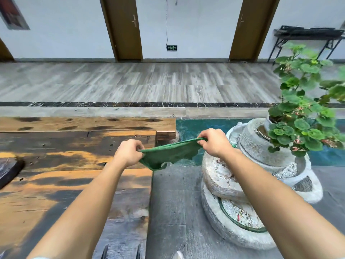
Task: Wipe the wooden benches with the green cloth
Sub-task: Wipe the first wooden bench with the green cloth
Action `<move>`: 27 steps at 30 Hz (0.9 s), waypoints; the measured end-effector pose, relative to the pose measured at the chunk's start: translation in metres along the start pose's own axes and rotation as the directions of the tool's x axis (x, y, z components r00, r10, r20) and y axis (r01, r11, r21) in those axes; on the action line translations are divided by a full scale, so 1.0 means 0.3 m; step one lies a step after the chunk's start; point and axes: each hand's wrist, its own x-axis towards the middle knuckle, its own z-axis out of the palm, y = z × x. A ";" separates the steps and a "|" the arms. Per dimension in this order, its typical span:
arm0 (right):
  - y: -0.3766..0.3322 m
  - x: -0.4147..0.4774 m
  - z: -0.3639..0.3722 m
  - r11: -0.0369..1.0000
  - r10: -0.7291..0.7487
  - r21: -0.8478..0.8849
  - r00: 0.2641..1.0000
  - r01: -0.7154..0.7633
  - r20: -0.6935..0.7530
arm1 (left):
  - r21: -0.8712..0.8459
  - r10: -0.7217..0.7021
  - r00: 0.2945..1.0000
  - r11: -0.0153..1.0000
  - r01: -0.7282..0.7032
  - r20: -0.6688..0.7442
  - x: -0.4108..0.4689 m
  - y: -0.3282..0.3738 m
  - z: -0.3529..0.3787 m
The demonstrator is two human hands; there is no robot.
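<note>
Green cloth point(168, 154) stretched in air, sagging in the middle, off the end of the scorched, dark-and-orange wooden bench point(74, 156).

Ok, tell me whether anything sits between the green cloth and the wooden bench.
Nothing visible. The left hand and right hand pinch the green cloth at the right end of the wooden bench; the planks beside it are bare. A dark object lies far left.

A guesthouse-like indoor courtyard: numbered-style doors point(125, 28), exit sign point(172, 47), rustic wooden bench point(56, 150), stone millstone planters point(261, 146).
</note>
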 end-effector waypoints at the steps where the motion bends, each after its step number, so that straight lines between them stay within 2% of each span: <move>1: 0.006 0.023 -0.010 1.000 0.007 -0.005 1.000 -0.008 -0.011 | 0.001 0.008 1.000 1.000 -0.008 0.007 0.029 0.009 -0.009; 5: 0.029 0.134 -0.034 1.000 0.010 -0.028 0.999 -0.011 -0.043 | 0.042 0.049 0.997 0.998 -0.052 0.057 0.156 0.047 -0.035; 12: 0.044 0.431 -0.056 0.996 0.001 -0.086 1.000 0.000 0.007 | 0.109 0.047 0.980 0.992 -0.069 0.192 0.431 0.119 -0.068; 20: 0.082 0.818 -0.089 0.996 0.031 -0.081 0.998 -0.026 0.055 | 0.027 0.039 0.966 0.999 -0.047 0.257 0.789 0.140 -0.098; 27: 0.124 1.070 -0.082 0.996 0.052 -0.083 0.990 -0.042 0.129 | 0.052 0.014 0.953 0.998 -0.031 0.304 1.050 0.127 -0.080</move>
